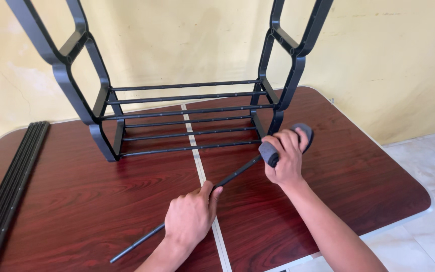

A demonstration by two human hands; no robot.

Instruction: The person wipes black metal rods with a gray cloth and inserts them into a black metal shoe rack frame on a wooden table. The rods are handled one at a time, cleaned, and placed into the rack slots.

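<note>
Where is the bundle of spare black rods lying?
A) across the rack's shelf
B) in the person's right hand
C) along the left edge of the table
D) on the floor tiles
C: the spare black rods lie side by side along the left edge of the reddish wood-grain table, apart from both hands.

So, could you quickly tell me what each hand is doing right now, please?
Left hand: closed around the black rod near its middle.
Right hand: closed on the dark curved part at the rod's end.
</note>
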